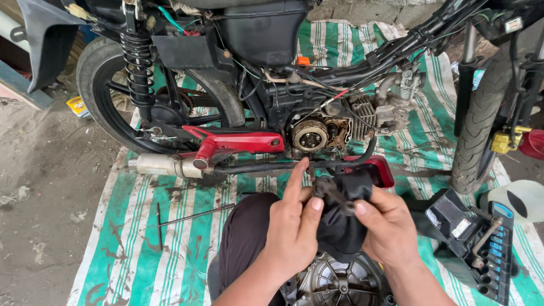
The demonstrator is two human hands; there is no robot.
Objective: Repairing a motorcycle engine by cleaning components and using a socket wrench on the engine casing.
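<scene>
My left hand [292,226] and my right hand [388,226] meet in front of me over a small dark metal part [331,191] wrapped in a black cloth [340,226]. The left thumb presses on the part and its index finger points up toward the engine. The right hand cups the cloth from the right, thumb on top. Just beyond stands a stripped motorcycle with its open engine [311,135] exposed. A round engine cover [337,283] rests below my hands, near my knee.
A green and white striped mat [192,238] covers the ground. A long thin T-handle tool [192,215] lies on it to the left. A black and blue socket case [487,249] sits at the right, past it a white jug [524,198]. The front wheel [481,124] is upper right, the rear wheel [107,102] upper left.
</scene>
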